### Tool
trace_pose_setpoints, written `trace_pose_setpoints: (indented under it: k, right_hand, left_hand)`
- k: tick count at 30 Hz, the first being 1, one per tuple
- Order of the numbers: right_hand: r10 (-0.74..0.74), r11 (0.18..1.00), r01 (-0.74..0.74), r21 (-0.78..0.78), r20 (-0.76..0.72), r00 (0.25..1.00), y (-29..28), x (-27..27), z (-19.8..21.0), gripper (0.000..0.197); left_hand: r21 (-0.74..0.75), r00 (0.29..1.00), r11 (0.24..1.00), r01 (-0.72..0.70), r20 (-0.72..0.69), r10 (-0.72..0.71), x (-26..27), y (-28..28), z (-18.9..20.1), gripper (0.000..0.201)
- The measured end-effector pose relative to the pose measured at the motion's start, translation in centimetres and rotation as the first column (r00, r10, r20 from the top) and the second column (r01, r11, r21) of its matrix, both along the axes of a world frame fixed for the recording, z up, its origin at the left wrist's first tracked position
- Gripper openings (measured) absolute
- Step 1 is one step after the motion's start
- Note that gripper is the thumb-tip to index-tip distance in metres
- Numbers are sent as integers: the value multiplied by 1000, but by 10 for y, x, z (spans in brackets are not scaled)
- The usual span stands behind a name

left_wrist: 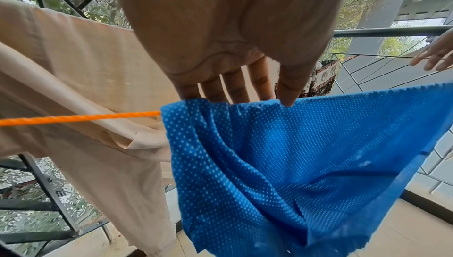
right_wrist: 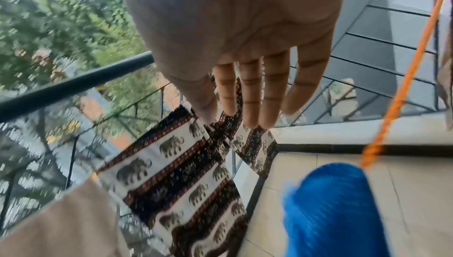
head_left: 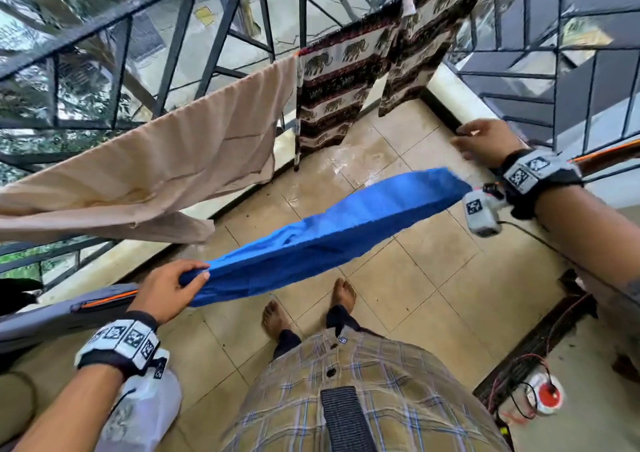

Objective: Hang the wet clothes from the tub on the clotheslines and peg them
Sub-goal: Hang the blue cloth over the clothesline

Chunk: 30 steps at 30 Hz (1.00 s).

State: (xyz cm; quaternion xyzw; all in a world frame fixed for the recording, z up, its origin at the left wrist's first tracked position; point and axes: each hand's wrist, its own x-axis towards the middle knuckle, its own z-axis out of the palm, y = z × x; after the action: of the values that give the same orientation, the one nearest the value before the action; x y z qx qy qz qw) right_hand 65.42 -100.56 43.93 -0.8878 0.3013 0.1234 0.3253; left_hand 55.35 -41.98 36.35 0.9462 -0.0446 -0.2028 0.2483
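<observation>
A blue dotted cloth (head_left: pixel 329 230) hangs folded over the orange clothesline (left_wrist: pixel 73 119), stretched between my two hands. My left hand (head_left: pixel 194 277) pinches its near end, thumb on top; in the left wrist view the fingertips (left_wrist: pixel 215 94) reach over the cloth's (left_wrist: pixel 294 154) top edge. My right hand (head_left: pixel 467 140) hovers past the cloth's far end (right_wrist: pixel 326 203) with straight fingers (right_wrist: pixel 252 96) and holds nothing. On the farther line hang a beige cloth (head_left: pixel 156 164) and an elephant-print cloth (head_left: pixel 332 84). The tub is out of view.
A black metal railing (head_left: pixel 114 19) and a low ledge (head_left: pixel 450 84) bound the tiled balcony floor (head_left: pixel 433 278). A grey garment (head_left: pixel 52 320) hangs left on the near line. My bare feet (head_left: pixel 343 292) stand below. A white plastic bag (head_left: pixel 145 410) hangs by my left wrist.
</observation>
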Motion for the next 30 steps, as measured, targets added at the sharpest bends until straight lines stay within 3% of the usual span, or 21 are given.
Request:
trace_pose_setpoints:
  k: [3,5,7,12,16,23,27,30]
  right_hand:
    - [239,969,-241,-55,-31,970,18,-30,-12,19]
    - [437,895,-443,-49,-99,894,28,-55,-21,20]
    - [546,825,-560,-82,-144,825,32,-71,-30,17]
    - [540,829,-553,-81,-139,830,25,-70,-29,11]
    - [614,776,-629,-43,-180,769,14,-68,-17,12]
    - [620,780,-620,-86,-28,784,-3,-65,-5,18]
    - [644,755,-631,-177,18,765,-4,-60,2,19]
    - [686,694,-683,-228,-79,723,-9,-57,-3,24]
  left_hand:
    - [32,999,999,35,0,-35,-1,3,-2,19]
    - [30,999,998,47,9,-48,0,5,-3,19]
    - [10,998,998,61,11,-61,2,8,-4,18]
    - [42,996,996,84,-23,-83,8,27,-6,16]
    - [95,990,988,118,68,-125,11,38,1,14]
    - [14,991,997,-81,108,79,0,77,8,20]
    - [68,982,997,-19,187,6,-3,78,9,15]
    - [172,981,984,40,179,-72,-3,80,-2,18]
